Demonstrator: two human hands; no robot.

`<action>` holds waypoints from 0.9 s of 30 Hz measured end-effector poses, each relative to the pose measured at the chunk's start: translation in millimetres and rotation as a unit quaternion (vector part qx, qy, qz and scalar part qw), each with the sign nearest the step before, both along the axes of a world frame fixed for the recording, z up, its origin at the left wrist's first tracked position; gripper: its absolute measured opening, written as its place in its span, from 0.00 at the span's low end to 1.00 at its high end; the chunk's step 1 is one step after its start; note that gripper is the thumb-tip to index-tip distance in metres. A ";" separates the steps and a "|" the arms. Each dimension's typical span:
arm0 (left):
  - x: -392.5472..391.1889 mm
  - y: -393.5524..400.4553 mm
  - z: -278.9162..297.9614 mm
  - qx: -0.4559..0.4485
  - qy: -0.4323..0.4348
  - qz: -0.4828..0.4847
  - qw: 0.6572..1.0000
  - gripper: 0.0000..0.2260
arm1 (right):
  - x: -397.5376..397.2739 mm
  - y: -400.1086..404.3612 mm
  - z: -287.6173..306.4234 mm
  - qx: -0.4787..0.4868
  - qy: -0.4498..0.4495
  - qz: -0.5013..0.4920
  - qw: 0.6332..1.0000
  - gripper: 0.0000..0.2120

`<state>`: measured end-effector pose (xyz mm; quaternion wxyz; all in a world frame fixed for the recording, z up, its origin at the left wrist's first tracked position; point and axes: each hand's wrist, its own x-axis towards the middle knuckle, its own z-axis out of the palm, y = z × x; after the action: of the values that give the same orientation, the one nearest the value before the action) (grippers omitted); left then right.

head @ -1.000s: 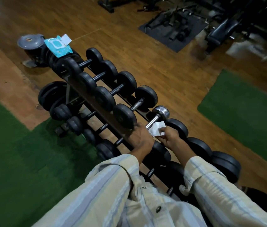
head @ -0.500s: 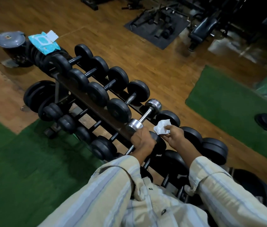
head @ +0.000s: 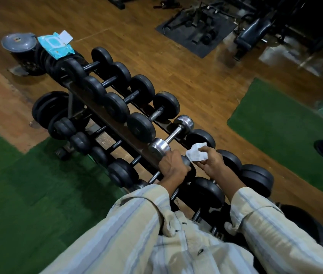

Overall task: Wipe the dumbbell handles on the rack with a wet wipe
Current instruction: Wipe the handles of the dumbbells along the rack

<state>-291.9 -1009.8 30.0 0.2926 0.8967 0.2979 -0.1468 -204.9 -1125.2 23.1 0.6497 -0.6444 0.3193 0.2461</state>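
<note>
Looking down from my head camera on a two-tier dumbbell rack [head: 115,127], dark metal rails running from the far left toward me. Upper tier carries round black rubber-faced dumbbells, matte and dusty, with thin steel handles. One differs: a chrome dumbbell [head: 171,135], polished, with short cylindrical heads and a bright smooth bar, lying across the upper rails near the close end.

My left hand [head: 173,165] sits at the near rail just below the chrome dumbbell's near head, fingers curled down over a dark dumbbell head; I cannot tell how firmly it grips. My right hand [head: 211,164] hovers just right of it, thumb and fingers pinching a crumpled white wet wipe [head: 196,153]. The wipe is off the bar, close beside the chrome handle, in front of a black head at the far rail.

At the rack's far end a teal soft pack of wipes [head: 56,44] rests on top of the black heads, its white flap lifted. Floor is glossy wood planks with green turf mats [head: 287,123]. Striped sleeves, pale and creased, fill the lower frame.
</note>
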 end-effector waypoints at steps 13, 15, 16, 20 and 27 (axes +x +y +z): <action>10.4 -47.2 -2.6 0.073 0.033 0.059 0.995 0.35 | 22.5 -52.6 -15.8 -0.046 0.002 0.119 0.992 0.14; 10.3 -54.2 -2.3 0.076 0.030 0.077 0.994 0.33 | 27.0 -52.5 -13.7 -0.056 -0.023 0.157 0.986 0.10; 10.7 -56.3 -2.2 0.074 0.029 0.086 0.993 0.32 | 29.4 -50.2 -13.5 -0.061 -0.043 0.182 0.980 0.09; 15.0 -65.7 2.6 0.071 0.031 0.137 0.988 0.27 | 37.8 -38.6 -7.8 -0.139 -0.267 0.324 0.897 0.12; 7.7 -71.2 -9.6 0.051 -0.007 0.137 0.989 0.34 | 39.5 -33.0 -43.6 -0.176 -0.453 0.623 0.614 0.17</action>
<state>-284.2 -1081.0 20.4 0.2663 0.8622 0.4227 -0.0838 -165.5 -1158.2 -20.5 0.2766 -0.8200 -0.4560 0.2076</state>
